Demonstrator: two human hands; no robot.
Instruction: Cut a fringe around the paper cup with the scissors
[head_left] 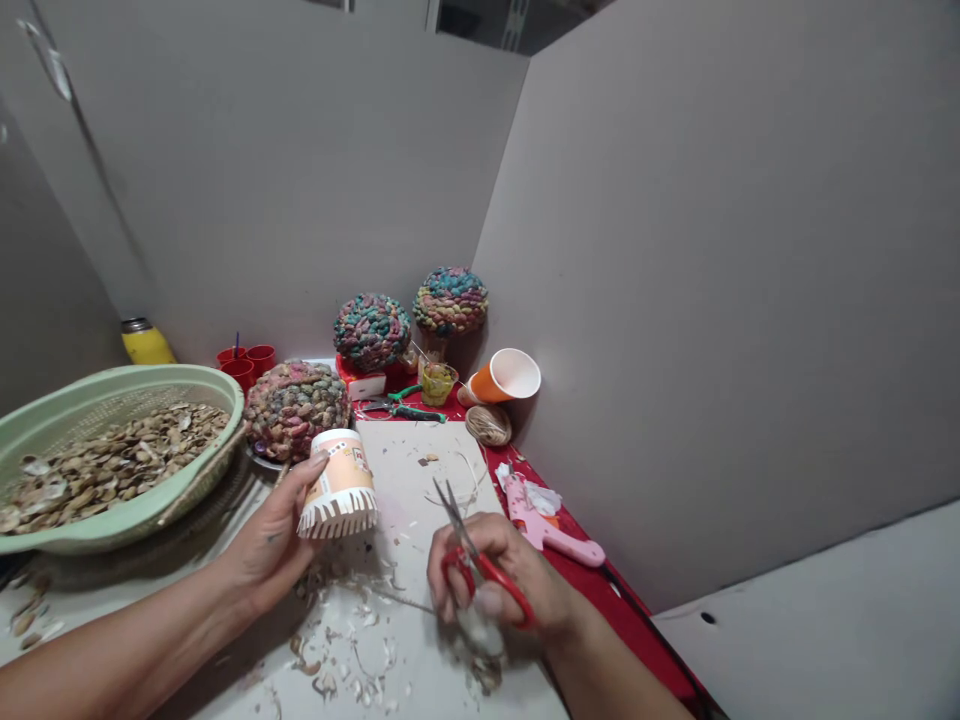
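Note:
My left hand (266, 550) is closed around a paper cup (341, 468), held upside down with its rim cut into a fringe of narrow strips. To the right, my right hand (529, 575) grips red-handled scissors (460, 522), fingers in the loops and blades pointing up and away. The blades are slightly apart and do not touch the cup. Under both hands lies a pale board (420, 540) littered with shell scraps (367, 650). A whitish lump (480, 640) below my right hand is too blurred to name.
A green basket (150, 378) of shells stands left. Behind the cup sit several shell-covered balls (296, 405). Pliers (416, 412), an orange cup (487, 380), a twine ball (489, 425) and a pink glue gun (551, 530) lie toward the right wall (712, 300).

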